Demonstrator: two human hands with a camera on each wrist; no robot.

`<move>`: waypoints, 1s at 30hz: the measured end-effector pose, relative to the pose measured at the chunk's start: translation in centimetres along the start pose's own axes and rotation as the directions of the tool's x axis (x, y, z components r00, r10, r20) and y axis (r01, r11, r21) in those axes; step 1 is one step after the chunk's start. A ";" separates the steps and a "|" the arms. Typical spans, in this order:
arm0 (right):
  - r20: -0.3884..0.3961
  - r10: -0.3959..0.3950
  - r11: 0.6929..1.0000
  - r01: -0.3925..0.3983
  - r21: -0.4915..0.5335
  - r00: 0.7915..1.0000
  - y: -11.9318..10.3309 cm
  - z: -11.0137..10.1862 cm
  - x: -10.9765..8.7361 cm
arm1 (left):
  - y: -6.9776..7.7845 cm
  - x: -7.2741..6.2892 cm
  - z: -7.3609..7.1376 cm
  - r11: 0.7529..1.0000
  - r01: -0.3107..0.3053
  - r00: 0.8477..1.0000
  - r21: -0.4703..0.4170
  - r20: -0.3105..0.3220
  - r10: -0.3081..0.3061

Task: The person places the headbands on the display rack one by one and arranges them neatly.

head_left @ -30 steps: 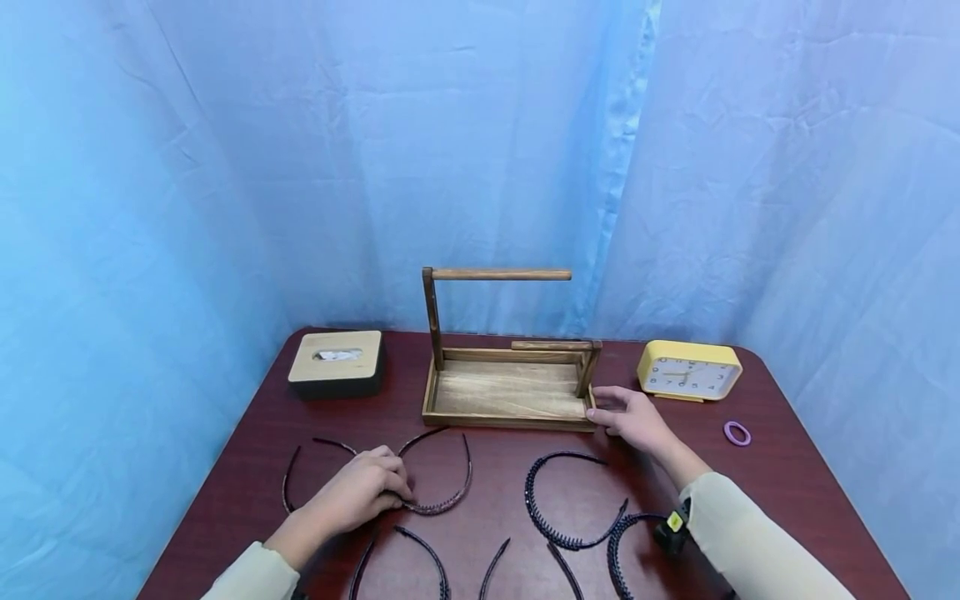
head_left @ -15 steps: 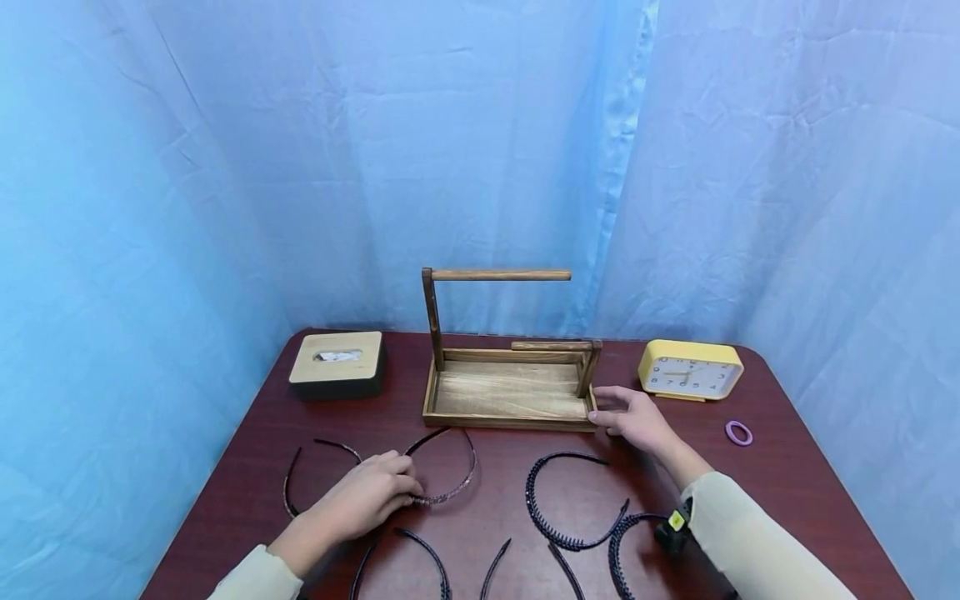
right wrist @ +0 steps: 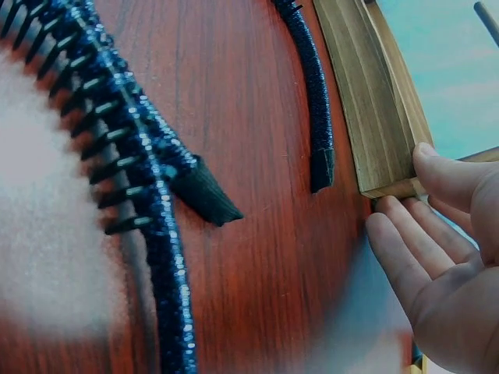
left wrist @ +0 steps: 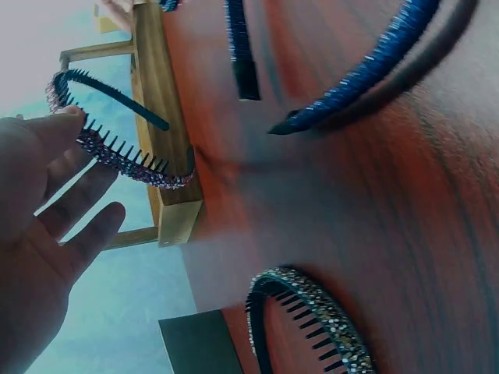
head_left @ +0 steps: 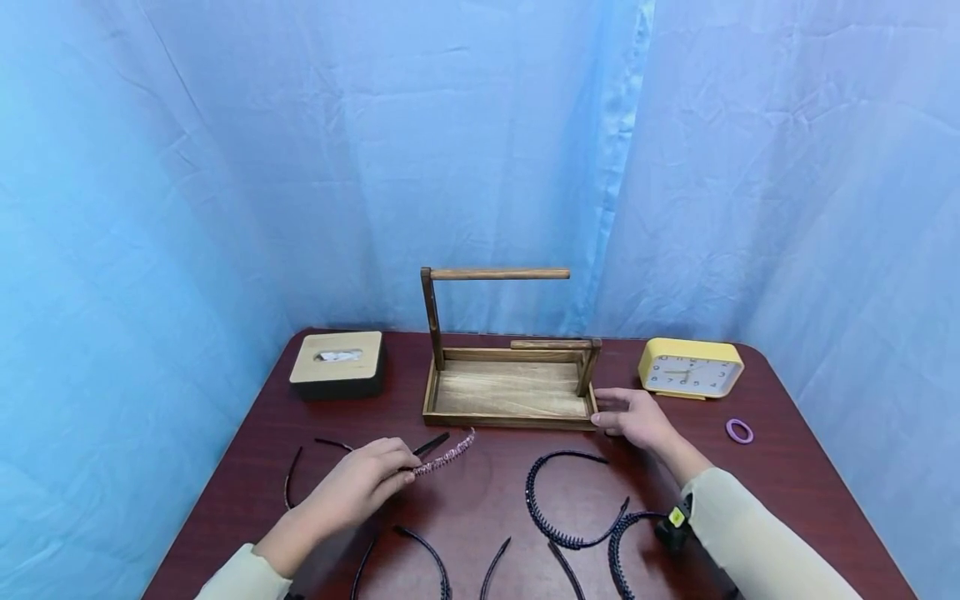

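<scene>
My left hand [head_left: 363, 482] pinches a pinkish glittery toothed headband [head_left: 447, 455] between thumb and fingers, raised off the table. In the left wrist view this headband [left wrist: 129, 165] is tilted, its comb teeth and black end tips showing. At the table's far middle stands a wooden rack [head_left: 517, 422], a shallow tray with a tall bar on the left and a low bar on the right. My right hand [head_left: 637, 422] holds the tray's right end, the thumb [right wrist: 440, 167] on its rim and the other fingers along its outer side.
Another glittery headband [left wrist: 327, 312] lies left, partly behind my left hand. Dark blue headbands [head_left: 534, 500] lie across the front, some cut off by the frame. A tissue box [head_left: 337, 364] stands back left; a yellow clock [head_left: 692, 368] and purple ring [head_left: 739, 431] are at right.
My left hand has lifted the pinkish headband off the table and tilted it, moving slightly right and away from me. The right hand stays at the rack's end.
</scene>
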State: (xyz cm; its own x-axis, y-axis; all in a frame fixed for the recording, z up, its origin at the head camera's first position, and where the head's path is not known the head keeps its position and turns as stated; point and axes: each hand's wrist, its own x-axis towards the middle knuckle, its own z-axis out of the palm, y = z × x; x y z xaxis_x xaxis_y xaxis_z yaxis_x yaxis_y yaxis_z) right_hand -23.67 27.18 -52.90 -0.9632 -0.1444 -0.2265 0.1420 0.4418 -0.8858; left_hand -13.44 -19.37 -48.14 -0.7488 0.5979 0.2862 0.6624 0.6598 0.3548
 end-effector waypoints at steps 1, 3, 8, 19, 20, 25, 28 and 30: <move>0.004 -0.001 1.000 0.001 -0.002 1.000 0.0 0.0 0.1 | 0.0 0.0 -0.2 0.999 0.007 1.000 -0.035 -0.017 -0.008; 0.005 0.007 1.000 -0.007 0.000 1.000 -0.1 -0.1 0.1 | 0.0 0.2 -0.5 0.993 0.019 0.998 -0.114 -0.056 -0.025; -0.004 0.019 1.000 -0.019 -0.018 1.000 -0.1 -0.2 0.2 | 0.9 0.8 -1.6 0.922 0.090 0.989 -0.376 -0.076 -0.128; -0.004 0.031 0.999 -0.031 -0.024 1.000 -0.4 0.0 -0.2 | 2.7 3.9 -2.8 0.805 0.217 0.942 -0.552 -0.097 -0.321; -0.004 0.027 0.999 -0.027 -0.028 1.000 -0.4 0.0 -0.2 | 2.8 4.3 -2.8 0.798 0.219 0.938 -0.561 -0.105 -0.331; -0.016 0.015 0.999 -0.015 -0.033 1.000 -0.2 0.0 -0.2 | 2.7 7.2 -2.5 0.739 0.226 0.916 -0.635 -0.120 -0.384; -0.016 0.012 0.999 -0.013 -0.037 1.000 0.0 0.1 -0.2 | 2.6 9.1 -1.9 0.698 0.237 0.895 -0.676 -0.126 -0.427; -0.019 0.012 0.999 -0.013 -0.040 1.000 0.0 0.1 -0.2 | 2.6 10.4 -1.4 0.667 0.242 0.885 -0.705 -0.121 -0.449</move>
State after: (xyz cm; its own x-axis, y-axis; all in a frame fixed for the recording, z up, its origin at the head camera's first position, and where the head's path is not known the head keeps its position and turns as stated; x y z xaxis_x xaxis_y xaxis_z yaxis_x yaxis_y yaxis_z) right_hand -23.44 27.11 -52.95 -0.9657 -0.1221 -0.2292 0.1451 0.4783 -0.8661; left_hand -19.52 -12.08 -43.04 -0.9631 0.1775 0.2021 0.2445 0.2640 0.9330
